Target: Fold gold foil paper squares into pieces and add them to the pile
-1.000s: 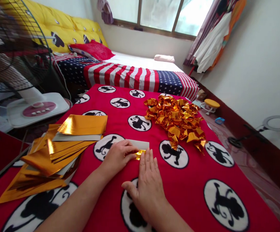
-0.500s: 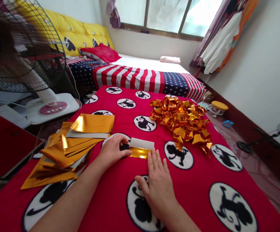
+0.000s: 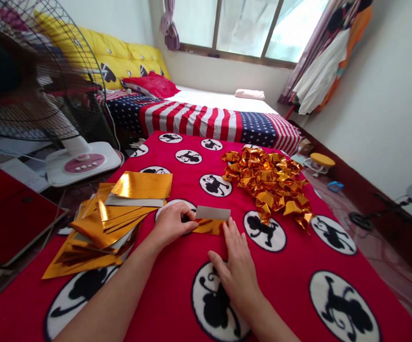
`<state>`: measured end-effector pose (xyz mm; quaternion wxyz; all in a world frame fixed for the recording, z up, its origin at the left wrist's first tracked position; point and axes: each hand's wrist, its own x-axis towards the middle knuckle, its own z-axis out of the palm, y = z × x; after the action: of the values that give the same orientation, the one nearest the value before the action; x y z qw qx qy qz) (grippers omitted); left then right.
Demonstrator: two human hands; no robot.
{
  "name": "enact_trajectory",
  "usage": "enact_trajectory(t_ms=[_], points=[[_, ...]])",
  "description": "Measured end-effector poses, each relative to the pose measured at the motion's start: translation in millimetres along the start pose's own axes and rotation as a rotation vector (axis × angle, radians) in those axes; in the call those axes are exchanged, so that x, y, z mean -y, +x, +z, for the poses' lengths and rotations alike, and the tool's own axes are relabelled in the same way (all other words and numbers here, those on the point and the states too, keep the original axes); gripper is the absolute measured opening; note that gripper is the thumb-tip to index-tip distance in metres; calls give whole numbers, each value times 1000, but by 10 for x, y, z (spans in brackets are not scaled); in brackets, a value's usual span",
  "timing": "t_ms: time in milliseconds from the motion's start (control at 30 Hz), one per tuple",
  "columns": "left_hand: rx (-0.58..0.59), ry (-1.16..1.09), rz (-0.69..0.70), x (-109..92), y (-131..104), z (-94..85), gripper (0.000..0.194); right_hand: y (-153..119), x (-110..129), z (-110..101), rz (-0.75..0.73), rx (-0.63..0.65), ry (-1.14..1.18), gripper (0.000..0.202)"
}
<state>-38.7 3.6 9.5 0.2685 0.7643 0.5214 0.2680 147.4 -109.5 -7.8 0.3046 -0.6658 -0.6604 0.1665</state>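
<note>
A partly folded sheet of gold foil paper (image 3: 209,226) lies on the red cloth in front of me, with its grey back showing along the far side. At its left end, my left hand (image 3: 174,223) pinches the paper between thumb and curled fingers. My right hand (image 3: 237,259) lies with fingers stretched out, their tips touching the paper's right end and the thumb spread apart. Left of my left hand is an untidy stack of flat gold foil sheets (image 3: 142,184), some grey side up. Beyond my right hand sits a heap of folded gold foil pieces (image 3: 266,178).
The red cloth (image 3: 280,294) with black-and-white monkey circles covers the surface under my hands. A running fan (image 3: 83,164) stands at the left beside a dark red panel (image 3: 10,213). Farther back is a bed (image 3: 206,118); a yellow stool (image 3: 322,159) stands at the right.
The view has shifted slightly, so the scene sits a little lower and the hands farther right. The paper's grey flap and gold strip look darker now. Both hands keep nearly the same pose.
</note>
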Motion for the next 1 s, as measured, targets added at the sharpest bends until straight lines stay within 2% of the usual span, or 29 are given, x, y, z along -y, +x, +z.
enact_trajectory(t_ms=[67, 167, 200, 300, 467, 700, 833, 1000], points=[[15, -146, -85, 16, 7, 8, 17, 164, -18, -16, 98, -131, 300, 74], [22, -439, -171, 11, 26, 5, 28, 486, -24, -50, 211, -192, 740, 78], [8, -528, -192, 1, 32, 1, 31, 585, -19, -56, 249, -161, 847, 74], [-65, -706, -268, -46, 44, -22, 40, 781, 8, -35, 346, -91, 1019, 44], [-106, -804, -328, -118, 65, -46, 46, 831, 32, 15, 401, -116, 1110, 37], [-112, -733, -332, -146, 74, -13, 48, 827, 0, -73, 460, -36, 1191, 32], [-48, -751, -318, -130, 60, -11, 43, 833, -24, -70, 413, -6, 1161, 32], [-38, -786, -301, -119, 63, 40, 41, 808, -22, -25, 352, -40, 1135, 28]])
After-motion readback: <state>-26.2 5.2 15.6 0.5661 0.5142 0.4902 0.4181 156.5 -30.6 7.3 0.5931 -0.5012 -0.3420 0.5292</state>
